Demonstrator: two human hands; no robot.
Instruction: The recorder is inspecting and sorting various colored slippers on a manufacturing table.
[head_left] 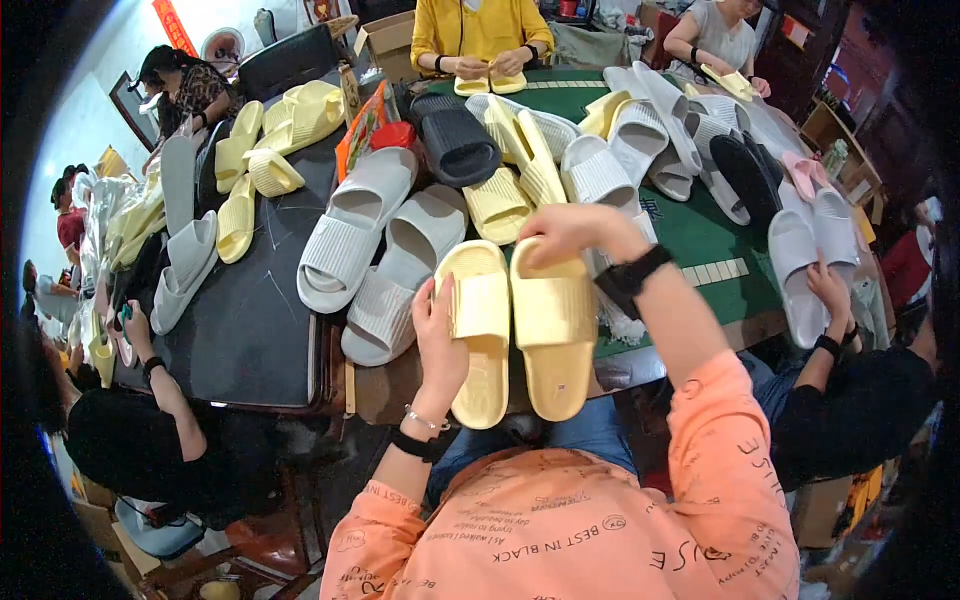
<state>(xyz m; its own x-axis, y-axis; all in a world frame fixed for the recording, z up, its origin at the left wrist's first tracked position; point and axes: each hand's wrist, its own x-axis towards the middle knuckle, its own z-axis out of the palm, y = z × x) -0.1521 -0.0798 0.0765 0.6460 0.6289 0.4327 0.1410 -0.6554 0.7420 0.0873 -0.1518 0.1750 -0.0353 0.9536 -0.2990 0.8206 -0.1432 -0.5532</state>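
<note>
Two yellow slide slippers are held side by side over the table's near edge, their heels toward me. My left hand (442, 340) grips the left yellow slipper (482, 370) at its strap, thumb across the top. Over the toe of the right yellow slipper (557, 375) bends my right hand (570, 235), its fingers curled at the toe opening; the fingertips are partly hidden. Just left of my left hand lie two large grey slippers (385, 300). Behind my right hand are more yellow slippers (498, 205) and a black pair (460, 140).
Grey and white slippers (605, 170) crowd the green tabletop (690, 235). The dark table (250, 335) on the left bears yellow and grey slippers. Across from me a person in yellow (480, 40) handles small yellow slippers. Co-workers sit close on both sides; the right one holds lilac slippers (795, 270).
</note>
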